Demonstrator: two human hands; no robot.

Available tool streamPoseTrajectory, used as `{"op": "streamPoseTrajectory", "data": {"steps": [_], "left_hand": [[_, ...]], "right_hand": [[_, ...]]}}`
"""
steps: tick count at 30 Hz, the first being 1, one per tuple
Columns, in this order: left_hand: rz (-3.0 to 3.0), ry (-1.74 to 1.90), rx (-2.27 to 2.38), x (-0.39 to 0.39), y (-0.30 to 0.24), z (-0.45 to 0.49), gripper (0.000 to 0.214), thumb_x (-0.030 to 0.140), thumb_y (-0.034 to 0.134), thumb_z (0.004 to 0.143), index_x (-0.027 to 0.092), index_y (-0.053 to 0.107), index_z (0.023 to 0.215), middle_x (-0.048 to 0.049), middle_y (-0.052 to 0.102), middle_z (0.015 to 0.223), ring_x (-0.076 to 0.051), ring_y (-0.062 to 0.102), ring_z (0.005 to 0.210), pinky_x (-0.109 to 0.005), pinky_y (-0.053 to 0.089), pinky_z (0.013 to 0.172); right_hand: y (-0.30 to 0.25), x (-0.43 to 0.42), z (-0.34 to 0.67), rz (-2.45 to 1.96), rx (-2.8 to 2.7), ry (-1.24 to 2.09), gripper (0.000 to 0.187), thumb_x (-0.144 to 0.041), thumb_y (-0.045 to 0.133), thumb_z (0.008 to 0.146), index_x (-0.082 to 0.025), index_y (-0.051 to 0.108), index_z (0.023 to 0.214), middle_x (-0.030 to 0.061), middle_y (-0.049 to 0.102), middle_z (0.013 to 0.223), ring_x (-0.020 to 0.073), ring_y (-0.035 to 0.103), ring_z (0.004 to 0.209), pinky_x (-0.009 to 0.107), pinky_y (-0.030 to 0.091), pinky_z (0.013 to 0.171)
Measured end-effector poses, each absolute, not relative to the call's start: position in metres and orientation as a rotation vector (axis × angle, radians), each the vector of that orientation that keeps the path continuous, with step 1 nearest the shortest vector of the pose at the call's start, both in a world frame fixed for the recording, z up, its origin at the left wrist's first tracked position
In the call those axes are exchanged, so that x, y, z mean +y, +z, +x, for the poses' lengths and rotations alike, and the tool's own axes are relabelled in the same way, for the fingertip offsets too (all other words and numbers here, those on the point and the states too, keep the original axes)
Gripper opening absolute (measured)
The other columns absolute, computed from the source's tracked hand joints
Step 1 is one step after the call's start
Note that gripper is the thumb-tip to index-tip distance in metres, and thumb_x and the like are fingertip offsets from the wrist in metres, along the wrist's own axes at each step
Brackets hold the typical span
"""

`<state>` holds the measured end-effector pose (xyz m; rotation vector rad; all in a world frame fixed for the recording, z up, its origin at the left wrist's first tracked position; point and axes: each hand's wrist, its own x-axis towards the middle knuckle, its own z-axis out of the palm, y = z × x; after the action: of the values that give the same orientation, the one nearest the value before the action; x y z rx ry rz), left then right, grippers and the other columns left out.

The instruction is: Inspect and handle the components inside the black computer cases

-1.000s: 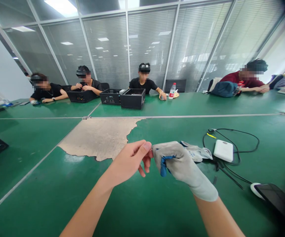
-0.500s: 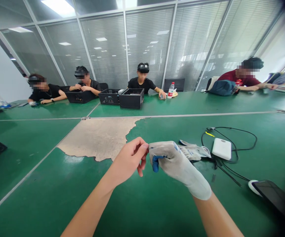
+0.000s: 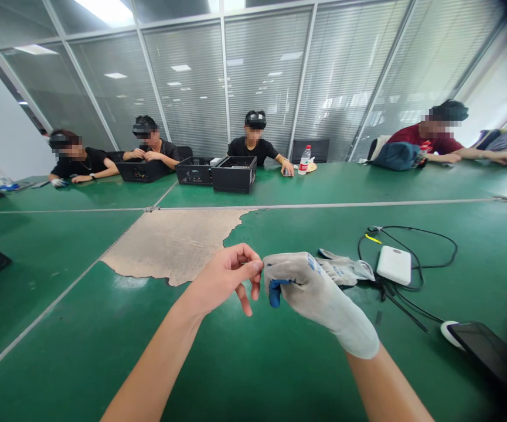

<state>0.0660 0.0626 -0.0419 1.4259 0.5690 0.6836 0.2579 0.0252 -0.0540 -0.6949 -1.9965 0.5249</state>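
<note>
My left hand [image 3: 224,275] is bare, with its thumb and forefinger pinched at the fingertip end of the work glove [image 3: 350,328] that I wear on my right hand. The other left fingers hang loosely bent below. My right hand [image 3: 299,281] is inside this grey-white glove with blue on its palm side; its fingers are curled down, and nothing shows in them. Both hands are raised above the green table. Behind my right hand, a second glove [image 3: 345,269] of the same kind lies on the table, partly hidden.
A bare tan patch [image 3: 174,243] breaks the green table surface [image 3: 253,369]. To the right lie a white box [image 3: 394,265], black cables [image 3: 440,266] and a phone [image 3: 484,351]. Black boxes [image 3: 234,174] and a bottle [image 3: 305,160] stand across the table, where several people sit.
My left hand has shifted slightly left, its pinch still at the glove's fingertip, and its lower fingers have spread a little. My right hand has barely moved.
</note>
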Motion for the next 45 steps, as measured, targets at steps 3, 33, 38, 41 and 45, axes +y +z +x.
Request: {"op": "streamPoseTrajectory", "data": {"steps": [3, 33, 38, 41, 45], "left_hand": [[1.418, 0.672, 0.576, 0.063, -0.041, 0.068, 0.043, 0.053, 0.079, 0.092, 0.016, 0.057, 0.090, -0.0018, 0.064, 0.077, -0.016, 0.065, 0.063, -0.022, 0.061, 0.042], [1.513, 0.718, 0.622, 0.052, -0.042, 0.074, 0.039, 0.054, 0.068, 0.099, 0.019, 0.050, 0.096, 0.0000, 0.065, 0.085, -0.013, 0.067, 0.054, -0.023, 0.060, 0.044], [1.516, 0.707, 0.599, 0.052, -0.042, 0.077, 0.038, 0.053, 0.069, 0.098, 0.019, 0.049, 0.097, 0.0006, 0.065, 0.086, -0.012, 0.065, 0.054, -0.023, 0.060, 0.046], [1.510, 0.731, 0.619, 0.052, -0.041, 0.076, 0.036, 0.049, 0.071, 0.097, 0.021, 0.049, 0.098, -0.0011, 0.065, 0.088, -0.017, 0.069, 0.069, -0.025, 0.062, 0.049], [1.546, 0.908, 0.751, 0.045, -0.033, 0.069, 0.030, 0.044, 0.074, 0.095, 0.021, 0.055, 0.094, -0.0009, 0.065, 0.086, -0.020, 0.069, 0.082, -0.026, 0.061, 0.058]], "right_hand": [[-0.054, 0.024, 0.258, -0.690, -1.978, 0.524, 0.039, 0.007, 0.038, 0.063, -0.020, 0.067, 0.068, -0.0022, 0.070, 0.069, 0.0102, 0.061, 0.061, 0.021, 0.043, 0.058], [-0.062, 0.030, 0.266, -0.735, -1.978, 0.540, 0.036, 0.005, 0.037, 0.064, -0.020, 0.063, 0.063, -0.0019, 0.066, 0.067, 0.0113, 0.059, 0.062, 0.023, 0.042, 0.060], [-0.057, 0.025, 0.266, -0.697, -1.936, 0.594, 0.033, 0.003, 0.037, 0.063, -0.020, 0.060, 0.062, -0.0023, 0.064, 0.065, 0.0109, 0.056, 0.060, 0.023, 0.041, 0.058], [-0.056, 0.024, 0.267, -0.666, -1.899, 0.660, 0.034, 0.004, 0.036, 0.064, -0.020, 0.060, 0.063, -0.0026, 0.063, 0.066, 0.0112, 0.056, 0.061, 0.023, 0.041, 0.060], [-0.061, 0.031, 0.269, -0.715, -1.894, 0.566, 0.036, 0.005, 0.035, 0.064, -0.021, 0.061, 0.065, -0.0027, 0.062, 0.067, 0.0124, 0.056, 0.062, 0.025, 0.040, 0.061]]}}
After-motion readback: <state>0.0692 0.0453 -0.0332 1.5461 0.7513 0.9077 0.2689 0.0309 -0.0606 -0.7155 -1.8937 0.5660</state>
